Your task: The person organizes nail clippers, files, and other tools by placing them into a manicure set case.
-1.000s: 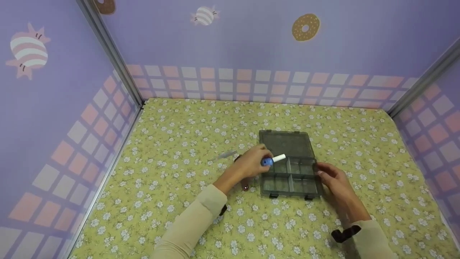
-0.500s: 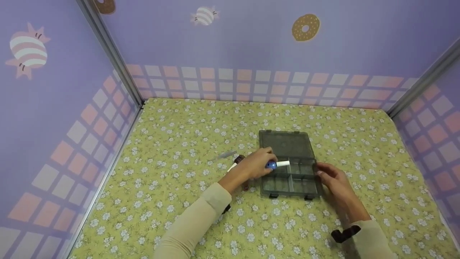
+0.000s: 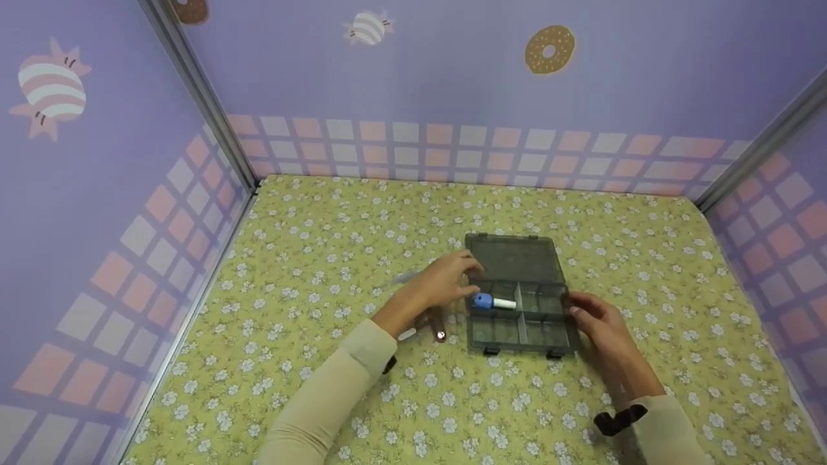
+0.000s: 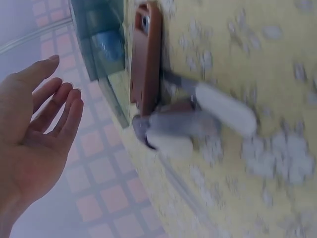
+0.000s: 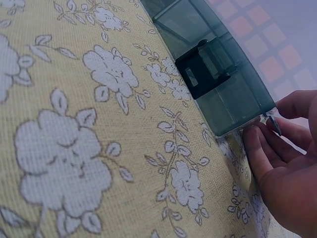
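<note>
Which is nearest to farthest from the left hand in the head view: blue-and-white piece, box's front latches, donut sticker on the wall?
From the left hand:
1. Blue-and-white piece, just to its right, in a rear left compartment of the box.
2. Front latches, on the box's near edge.
3. Donut sticker, high on the back wall.

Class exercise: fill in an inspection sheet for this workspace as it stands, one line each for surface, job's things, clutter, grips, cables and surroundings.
Surface: yellow floral cloth.
Job's things: open compartment box; blue and white item lying in its rear left compartment.
Clutter: small items left of the box; a brown one against its wall.
Grips: left hand open, empty, beside the box; right hand touching the box's right edge.
Cables: nothing seen.
Surroundings: purple walls with doughnut pictures.
</note>
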The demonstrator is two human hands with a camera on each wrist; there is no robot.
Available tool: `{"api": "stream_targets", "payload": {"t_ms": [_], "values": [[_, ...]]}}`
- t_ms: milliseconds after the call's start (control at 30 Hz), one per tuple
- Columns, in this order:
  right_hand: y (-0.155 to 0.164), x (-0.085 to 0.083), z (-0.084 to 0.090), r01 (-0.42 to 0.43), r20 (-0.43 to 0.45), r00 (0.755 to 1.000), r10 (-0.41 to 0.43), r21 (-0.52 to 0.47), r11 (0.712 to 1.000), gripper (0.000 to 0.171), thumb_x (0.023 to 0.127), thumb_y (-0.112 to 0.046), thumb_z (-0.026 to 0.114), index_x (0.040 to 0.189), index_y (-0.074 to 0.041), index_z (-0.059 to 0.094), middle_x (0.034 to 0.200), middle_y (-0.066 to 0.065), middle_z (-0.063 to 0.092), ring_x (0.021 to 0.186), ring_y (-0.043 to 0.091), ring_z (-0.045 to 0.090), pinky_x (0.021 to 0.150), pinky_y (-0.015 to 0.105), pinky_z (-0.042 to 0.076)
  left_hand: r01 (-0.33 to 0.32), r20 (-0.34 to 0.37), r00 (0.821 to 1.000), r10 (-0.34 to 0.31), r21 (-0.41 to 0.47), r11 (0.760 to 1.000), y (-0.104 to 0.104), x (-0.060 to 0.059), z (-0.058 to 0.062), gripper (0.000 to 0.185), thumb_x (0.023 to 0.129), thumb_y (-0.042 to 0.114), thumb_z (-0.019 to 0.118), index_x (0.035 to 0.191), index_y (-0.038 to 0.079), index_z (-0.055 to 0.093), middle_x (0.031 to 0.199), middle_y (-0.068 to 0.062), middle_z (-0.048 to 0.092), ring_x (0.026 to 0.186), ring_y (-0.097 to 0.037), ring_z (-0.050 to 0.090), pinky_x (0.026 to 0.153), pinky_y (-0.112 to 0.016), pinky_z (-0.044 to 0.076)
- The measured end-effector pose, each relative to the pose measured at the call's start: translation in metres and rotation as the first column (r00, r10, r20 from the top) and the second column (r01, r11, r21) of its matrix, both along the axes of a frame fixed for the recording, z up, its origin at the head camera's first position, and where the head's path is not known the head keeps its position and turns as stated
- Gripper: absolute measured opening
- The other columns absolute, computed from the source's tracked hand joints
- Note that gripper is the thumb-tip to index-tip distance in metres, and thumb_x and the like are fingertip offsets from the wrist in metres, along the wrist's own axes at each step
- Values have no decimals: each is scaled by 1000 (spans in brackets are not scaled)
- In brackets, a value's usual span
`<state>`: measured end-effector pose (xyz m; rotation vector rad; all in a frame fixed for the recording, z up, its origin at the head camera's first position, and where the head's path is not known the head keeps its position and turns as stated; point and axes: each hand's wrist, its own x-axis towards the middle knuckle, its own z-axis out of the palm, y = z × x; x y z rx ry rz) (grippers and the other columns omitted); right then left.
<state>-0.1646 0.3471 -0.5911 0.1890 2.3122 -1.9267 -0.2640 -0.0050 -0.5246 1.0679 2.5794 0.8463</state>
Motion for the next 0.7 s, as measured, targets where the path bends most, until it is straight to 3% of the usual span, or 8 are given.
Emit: {"api": "stream_targets", "payload": {"t_ms": [200, 467, 700], "values": [[0, 3, 1, -1, 14, 1000, 1, -8, 1000, 46, 114, -20, 52, 155, 0, 48, 154, 21, 49, 131, 22, 56, 99, 25, 53, -40, -4, 999, 40, -28, 999, -31, -2, 2, 41, 104, 25, 73, 140, 6, 65, 135, -7, 61, 125, -25, 61, 104, -41, 53], [-2, 3, 2, 35, 80, 997, -23, -151, 988, 47, 113, -18, 53, 156, 0, 45, 155, 20, 46, 129, 26, 55, 98, 31, 55, -95, 36, 995, 95, -14, 995, -64, 3, -10, 43, 103, 20, 73, 141, 4, 64, 134, -10, 59, 126, -28, 60, 105, -44, 52], [1, 3, -1, -9, -16, 1000, 9, -12, 1000, 48, 113, -21, 55, 153, 4, 48, 151, 25, 50, 124, 17, 60, 98, 23, 54, -115, 31, 993, 116, -35, 993, -73, 5, -18, 42, 102, 18, 75, 140, 2, 65, 133, -12, 59, 121, -31, 61, 101, -45, 54]]}}
